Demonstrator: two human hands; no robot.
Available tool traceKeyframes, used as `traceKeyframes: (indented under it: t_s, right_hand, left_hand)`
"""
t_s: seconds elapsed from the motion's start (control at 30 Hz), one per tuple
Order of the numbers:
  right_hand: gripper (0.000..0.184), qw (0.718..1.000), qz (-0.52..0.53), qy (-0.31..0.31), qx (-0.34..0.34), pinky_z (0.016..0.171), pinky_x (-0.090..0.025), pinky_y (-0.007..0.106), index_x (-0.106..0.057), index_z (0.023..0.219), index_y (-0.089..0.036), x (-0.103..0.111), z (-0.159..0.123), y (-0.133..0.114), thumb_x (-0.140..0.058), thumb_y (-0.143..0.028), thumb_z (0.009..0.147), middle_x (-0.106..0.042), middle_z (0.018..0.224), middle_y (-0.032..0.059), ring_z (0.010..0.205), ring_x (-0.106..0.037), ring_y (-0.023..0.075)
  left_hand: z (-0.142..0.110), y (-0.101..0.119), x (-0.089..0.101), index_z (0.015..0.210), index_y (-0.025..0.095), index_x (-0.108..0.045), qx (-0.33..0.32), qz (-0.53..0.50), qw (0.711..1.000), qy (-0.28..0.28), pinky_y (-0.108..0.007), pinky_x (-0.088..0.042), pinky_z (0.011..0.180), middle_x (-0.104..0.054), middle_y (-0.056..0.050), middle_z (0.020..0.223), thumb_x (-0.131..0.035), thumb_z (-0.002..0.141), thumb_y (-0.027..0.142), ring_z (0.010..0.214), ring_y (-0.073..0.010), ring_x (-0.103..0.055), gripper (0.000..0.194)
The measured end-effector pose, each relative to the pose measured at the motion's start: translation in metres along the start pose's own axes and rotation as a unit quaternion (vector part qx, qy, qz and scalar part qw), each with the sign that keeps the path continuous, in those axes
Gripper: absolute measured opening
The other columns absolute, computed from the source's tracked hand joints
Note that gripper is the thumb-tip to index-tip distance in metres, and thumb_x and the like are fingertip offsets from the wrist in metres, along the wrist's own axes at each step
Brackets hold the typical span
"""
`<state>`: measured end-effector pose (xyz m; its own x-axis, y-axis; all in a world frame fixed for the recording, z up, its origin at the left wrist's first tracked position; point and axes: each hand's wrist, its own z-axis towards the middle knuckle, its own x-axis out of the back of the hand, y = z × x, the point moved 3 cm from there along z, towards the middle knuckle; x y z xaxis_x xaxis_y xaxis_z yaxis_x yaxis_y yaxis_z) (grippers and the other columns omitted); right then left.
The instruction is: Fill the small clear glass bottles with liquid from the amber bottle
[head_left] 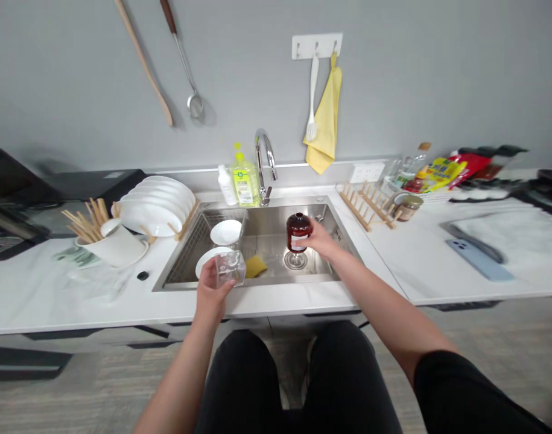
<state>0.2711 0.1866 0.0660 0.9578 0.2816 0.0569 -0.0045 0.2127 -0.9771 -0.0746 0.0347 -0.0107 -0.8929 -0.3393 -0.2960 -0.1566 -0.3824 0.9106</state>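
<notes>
1. Left hand [210,290]: fingers curled together around a clear square glass tumbler [229,269], clamped on it, palm turned up. The tumbler sits just over the front edge of the steel sink [248,283], its long axis tilted, and its open end cannot be told from here.
2. Right hand [320,239]: fingers clamped on the right side of an amber bottle [298,231] with a white label. The bottle is inside the sink near its back right, long axis near upright, dark top pointing up.
3. A clear glass foot [296,261] lies directly below the bottle on the sink floor; cannot tell if the two are joined.
4. In the sink: a white bowl [225,232], a white plate [210,259] and a yellow sponge [256,266], between the two hands. A wire rack [198,241] lines the left side.
5. Behind the sink: a chrome faucet [264,157] and a green dish soap bottle [245,182].
6. On the table [76,304]: white plates in a wooden rack [155,205] at left, a wooden rack [368,206] at right.
</notes>
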Motion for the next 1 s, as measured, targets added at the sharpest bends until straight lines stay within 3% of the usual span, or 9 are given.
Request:
traceKeyframes:
  t_s: [0.13, 0.27, 0.5, 0.67, 1.0]
  right_hand:
    - [0.086, 1.0, -0.006, 0.015, -0.005, 0.113, -0.062, 0.056, -0.075, 0.13, -0.023, 0.017, -0.05, -0.033, -0.112, -0.037, 0.054, -0.086, 0.125, 0.0105, 0.115, -0.081, 0.0354]
    - [0.087, 0.999, -0.045, 0.021, -0.021, 0.111, -0.062, 0.058, -0.076, 0.13, -0.022, 0.038, -0.108, -0.056, -0.114, -0.04, 0.053, -0.087, 0.123, 0.0128, 0.114, -0.082, 0.0381]
    - [0.084, 0.996, -0.058, 0.059, -0.039, 0.115, -0.058, 0.058, -0.077, 0.124, -0.021, 0.052, -0.186, -0.056, -0.114, -0.043, 0.052, -0.087, 0.123, 0.0124, 0.116, -0.08, 0.038]
    - [0.086, 0.995, -0.057, 0.069, -0.054, 0.11, -0.06, 0.058, -0.077, 0.123, -0.021, 0.047, -0.2, -0.04, -0.113, -0.046, 0.049, -0.087, 0.119, 0.0125, 0.11, -0.08, 0.0366]
    - [0.086, 0.996, -0.048, 0.057, -0.052, 0.118, -0.054, 0.059, -0.074, 0.13, -0.021, 0.045, -0.2, -0.023, -0.11, -0.043, 0.054, -0.084, 0.127, 0.0125, 0.117, -0.076, 0.0356]
  left_hand:
    - [0.004, 0.002, -0.009, 0.138, 0.026, -0.07, 0.01, 0.022, 0.997, -0.067, -0.052, -0.056, 0.12, -0.075, -0.012, 0.143, -0.109, 0.065, 0.041, 0.135, -0.0344, -0.072, 0.083]
    - [0.005, 0.009, -0.014, 0.134, 0.025, -0.068, 0.022, 0.006, 0.997, -0.07, -0.051, -0.059, 0.115, -0.076, -0.011, 0.134, -0.109, 0.064, 0.04, 0.124, -0.0315, -0.075, 0.083]
    - [0.005, 0.009, -0.016, 0.133, 0.024, -0.065, 0.031, -0.014, 0.996, -0.086, -0.047, -0.059, 0.111, -0.076, -0.007, 0.127, -0.11, 0.06, 0.037, 0.115, -0.0262, -0.075, 0.087]
    - [0.004, 0.01, -0.018, 0.146, 0.025, -0.066, 0.037, -0.013, 0.994, -0.105, -0.045, -0.059, 0.111, -0.078, -0.008, 0.129, -0.109, 0.063, 0.037, 0.12, -0.0274, -0.076, 0.094]
    - [0.003, 0.013, -0.02, 0.144, 0.023, -0.071, 0.039, 0.001, 0.992, -0.117, -0.051, -0.06, 0.113, -0.08, -0.011, 0.128, -0.108, 0.064, 0.04, 0.121, -0.0304, -0.077, 0.09]
